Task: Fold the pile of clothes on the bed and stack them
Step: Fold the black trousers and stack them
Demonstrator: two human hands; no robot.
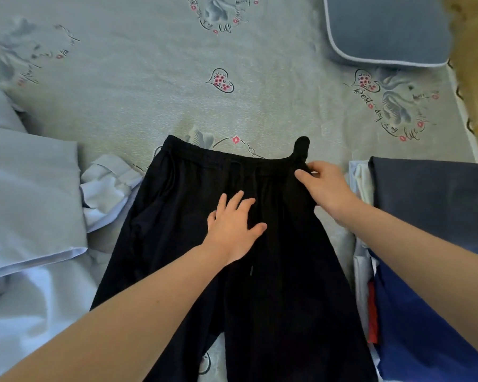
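Head view: black drawstring fabric trousers (193, 216) lie flat, waistband away, on the grey printed bed sheet (149, 86). Left hand (233, 227) presses flat with fingers spread near the crotch; right hand (324, 186) pinches the waistband's right corner. Best to anchor the middle, then carry that corner across to the left edge, aligning the legs.

Your open passage: patterned grey bedsheet (149, 86) beyond the waistband, your left flank blocked by crumpled pale-blue garments (31, 205), your right by stacked dark-blue folded clothes (431, 205), blue-grey piped cushion (387, 28) far right.
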